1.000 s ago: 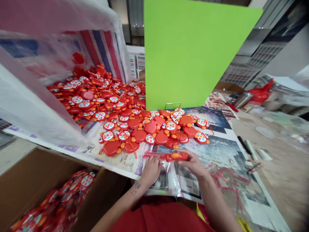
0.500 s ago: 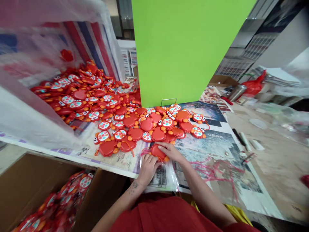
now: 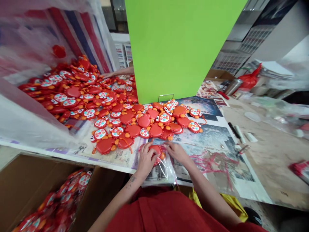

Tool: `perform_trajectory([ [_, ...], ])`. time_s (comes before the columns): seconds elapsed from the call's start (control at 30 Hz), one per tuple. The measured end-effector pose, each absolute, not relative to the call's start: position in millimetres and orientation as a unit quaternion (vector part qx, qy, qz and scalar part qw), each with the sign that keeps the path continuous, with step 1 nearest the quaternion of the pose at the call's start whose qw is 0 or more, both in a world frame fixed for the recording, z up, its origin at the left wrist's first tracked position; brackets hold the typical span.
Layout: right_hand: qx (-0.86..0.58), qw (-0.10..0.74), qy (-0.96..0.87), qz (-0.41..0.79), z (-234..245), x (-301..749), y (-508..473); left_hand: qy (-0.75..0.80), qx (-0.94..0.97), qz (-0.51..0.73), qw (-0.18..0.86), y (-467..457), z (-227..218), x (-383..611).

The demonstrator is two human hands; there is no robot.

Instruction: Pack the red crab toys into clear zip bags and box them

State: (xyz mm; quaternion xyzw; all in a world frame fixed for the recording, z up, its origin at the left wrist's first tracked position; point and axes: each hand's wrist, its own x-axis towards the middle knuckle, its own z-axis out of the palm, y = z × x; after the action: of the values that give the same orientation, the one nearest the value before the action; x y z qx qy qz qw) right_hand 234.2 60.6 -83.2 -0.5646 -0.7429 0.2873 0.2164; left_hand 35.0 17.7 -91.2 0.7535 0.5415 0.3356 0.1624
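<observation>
Head view: left hand (image 3: 145, 160) holds a red toy (image 3: 157, 149), but I cannot tell right hand's (image 3: 178, 152) grip or read blurred lettering (image 3: 212, 129).

Toys (image 3: 132, 130) before and left of board (image 3: 178, 48)

The left hand (image 3: 145, 160) curls near the right hand (image 3: 178, 152).

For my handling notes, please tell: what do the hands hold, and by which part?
The left hand holds a red toy at its left side. The right hand is beside the toy; whether it grips the clear bag cannot be told.
</observation>
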Motion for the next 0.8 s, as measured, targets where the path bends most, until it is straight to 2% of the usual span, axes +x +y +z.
perform_trajectory([
  [0.1,-0.560,0.234,-0.739,0.292,-89,228,45,0.526,0.759,0.307,0.230,23,-82,32],
  [0.33,-0.550,0.351,-0.699,0.293,-90,199,31,0.526,0.738,0.256,0.336,19,-55,32],
  [0.5,-0.516,0.444,-0.651,0.338,-85,201,30,0.575,0.650,0.423,0.261,17,-63,23],
  [0.57,-0.505,0.463,-0.638,0.352,-84,203,29,0.595,0.573,0.461,0.324,19,-72,18],
  [0.67,-0.504,0.473,-0.640,0.336,-80,206,29,0.572,0.497,0.442,0.480,21,-82,13],
  [0.8,-0.488,0.474,-0.709,0.185,-67,205,32,0.546,0.462,0.397,0.575,18,-82,16],
])
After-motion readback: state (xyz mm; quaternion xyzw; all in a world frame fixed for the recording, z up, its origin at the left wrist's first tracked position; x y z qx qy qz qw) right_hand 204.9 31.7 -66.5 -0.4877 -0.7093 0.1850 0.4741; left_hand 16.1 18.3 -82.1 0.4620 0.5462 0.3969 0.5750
